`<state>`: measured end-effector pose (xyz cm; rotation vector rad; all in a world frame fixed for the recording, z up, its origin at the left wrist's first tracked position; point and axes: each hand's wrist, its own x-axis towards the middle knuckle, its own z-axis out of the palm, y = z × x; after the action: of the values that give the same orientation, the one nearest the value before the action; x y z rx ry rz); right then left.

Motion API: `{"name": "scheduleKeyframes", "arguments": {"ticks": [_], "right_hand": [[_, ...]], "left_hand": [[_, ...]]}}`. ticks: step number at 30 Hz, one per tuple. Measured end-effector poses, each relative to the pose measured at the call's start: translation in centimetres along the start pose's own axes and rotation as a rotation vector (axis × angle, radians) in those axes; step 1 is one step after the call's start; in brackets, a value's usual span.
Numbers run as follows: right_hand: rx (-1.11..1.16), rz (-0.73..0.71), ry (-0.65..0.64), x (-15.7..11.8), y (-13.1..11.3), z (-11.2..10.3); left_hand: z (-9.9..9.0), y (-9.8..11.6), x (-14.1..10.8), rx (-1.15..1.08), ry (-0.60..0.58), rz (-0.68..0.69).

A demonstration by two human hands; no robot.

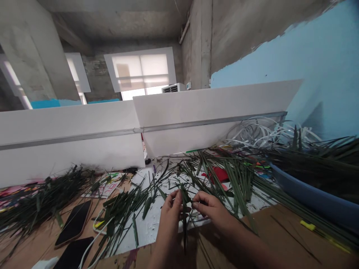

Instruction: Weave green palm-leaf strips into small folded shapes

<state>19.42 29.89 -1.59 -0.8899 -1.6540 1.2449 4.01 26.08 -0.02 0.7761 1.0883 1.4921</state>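
Both hands meet over the near edge of a white sheet (151,224) on the table. Between the fingers of my left hand (173,209) is a folded piece of green leaf strips (184,196), with a long tail hanging below. My right hand (209,205) pinches at the right side of that piece, thumb and forefinger pressed together. Long green leaf strips (238,175) lie right behind my right hand. To the left of my left hand is a heap of shorter green strips (126,209). A red piece (218,174) lies among the leaves.
A blue basin (314,194) full of dark leaves stands at right. Two phones (75,220) and a white cable (94,239) lie at left. A yellow cutter (308,225) is at the right front. White panels (196,108) close off the back, near coiled white strips (252,132).
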Motion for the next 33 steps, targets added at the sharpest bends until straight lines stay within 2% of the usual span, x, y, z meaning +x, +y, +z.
{"name": "scheduleKeyframes", "arguments": {"ticks": [3, 7, 12, 16, 22, 26, 33], "right_hand": [[0.155, 0.072, -0.028, 0.2, 0.2, -0.1], [0.291, 0.138, -0.019, 0.0, -0.2, -0.1], [0.404, 0.172, -0.059, 0.0, -0.2, 0.0], [0.608, 0.222, -0.144, -0.1, 0.6, 0.8], [0.906, 0.373, -0.174, -0.5, 1.4, 1.6], [0.943, 0.394, -0.159, -0.4, 1.6, 1.6], [0.889, 0.388, -0.159, -0.4, 1.2, 2.0]], "left_hand": [[-0.3, -0.4, 0.2, -0.092, -0.001, -0.031], [-0.5, -1.1, 0.3, -0.116, 0.014, 0.01], [-0.2, -1.2, 0.2, -0.02, -0.18, -0.035], [-0.1, -1.4, 0.0, -0.051, -0.197, -0.079], [0.6, -1.5, -0.4, -0.254, -0.234, -0.114], [1.0, -1.3, -1.0, -0.313, -0.227, -0.124], [0.9, -1.0, -1.4, -0.287, -0.213, -0.181]]}}
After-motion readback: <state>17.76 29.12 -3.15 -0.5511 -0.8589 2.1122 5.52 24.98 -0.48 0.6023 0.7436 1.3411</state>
